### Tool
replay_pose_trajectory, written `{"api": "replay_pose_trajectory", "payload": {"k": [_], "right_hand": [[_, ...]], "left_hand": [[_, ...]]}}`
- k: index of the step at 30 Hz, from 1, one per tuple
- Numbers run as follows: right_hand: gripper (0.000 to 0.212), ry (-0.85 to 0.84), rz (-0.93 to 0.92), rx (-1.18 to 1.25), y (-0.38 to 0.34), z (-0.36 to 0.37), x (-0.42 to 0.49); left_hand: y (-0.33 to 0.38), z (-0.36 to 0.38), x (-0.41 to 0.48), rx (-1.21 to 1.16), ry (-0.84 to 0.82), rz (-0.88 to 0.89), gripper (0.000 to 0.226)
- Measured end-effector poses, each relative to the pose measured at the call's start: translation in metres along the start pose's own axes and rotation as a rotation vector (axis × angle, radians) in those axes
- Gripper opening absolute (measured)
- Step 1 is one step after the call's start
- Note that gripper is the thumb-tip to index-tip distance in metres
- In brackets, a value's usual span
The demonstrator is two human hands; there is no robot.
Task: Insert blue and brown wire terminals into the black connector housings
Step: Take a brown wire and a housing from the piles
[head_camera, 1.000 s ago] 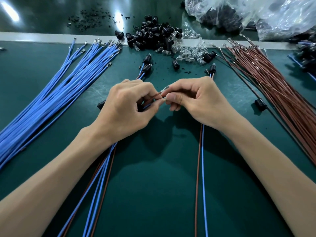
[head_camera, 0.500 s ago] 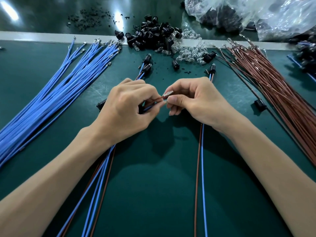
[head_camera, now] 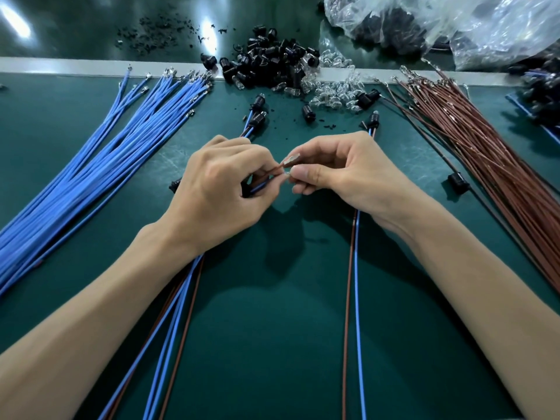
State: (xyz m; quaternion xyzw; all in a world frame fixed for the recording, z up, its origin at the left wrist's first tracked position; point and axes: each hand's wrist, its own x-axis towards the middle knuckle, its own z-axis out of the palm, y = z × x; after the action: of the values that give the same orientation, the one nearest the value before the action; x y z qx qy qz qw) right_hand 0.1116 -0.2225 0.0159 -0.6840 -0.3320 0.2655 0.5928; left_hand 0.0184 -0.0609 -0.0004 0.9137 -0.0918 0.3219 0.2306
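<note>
Between the two hands, above the table point(head_camera: 272, 344), I see the left hand point(head_camera: 218, 195) pinching a brown wire point(head_camera: 272, 170) and a blue wire point(head_camera: 259, 187). The right hand point(head_camera: 342, 174) pinches their metal terminals point(head_camera: 291, 160) with its fingers point(head_camera: 306, 171). Something black, perhaps a connector housing point(head_camera: 246, 185), sits inside the left fingers.

I can read no writing, label, brand or number here: not on the wires point(head_camera: 91, 165), the housings point(head_camera: 266, 65), the bag point(head_camera: 454, 25) or the mat point(head_camera: 272, 344).
</note>
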Motion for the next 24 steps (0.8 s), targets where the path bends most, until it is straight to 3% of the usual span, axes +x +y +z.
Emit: {"api": "replay_pose_trajectory", "payload": {"k": [7, 14, 24], "right_hand": [[0.020, 0.071, -0.087, 0.009, 0.0006, 0.0008, -0.0002], [0.019, 0.140, -0.180, -0.016, 0.0013, 0.0071, 0.0001], [0.016, 0.147, -0.159, 0.079, -0.0001, 0.0056, -0.0007]], "left_hand": [[0.0037, -0.0006, 0.0013, -0.080, 0.041, -0.096, 0.012], [0.0057, -0.0063, 0.0052, -0.420, -0.081, -0.324, 0.015], [0.0059, -0.0063, 0.0048, -0.430, -0.016, -0.288, 0.007]]}}
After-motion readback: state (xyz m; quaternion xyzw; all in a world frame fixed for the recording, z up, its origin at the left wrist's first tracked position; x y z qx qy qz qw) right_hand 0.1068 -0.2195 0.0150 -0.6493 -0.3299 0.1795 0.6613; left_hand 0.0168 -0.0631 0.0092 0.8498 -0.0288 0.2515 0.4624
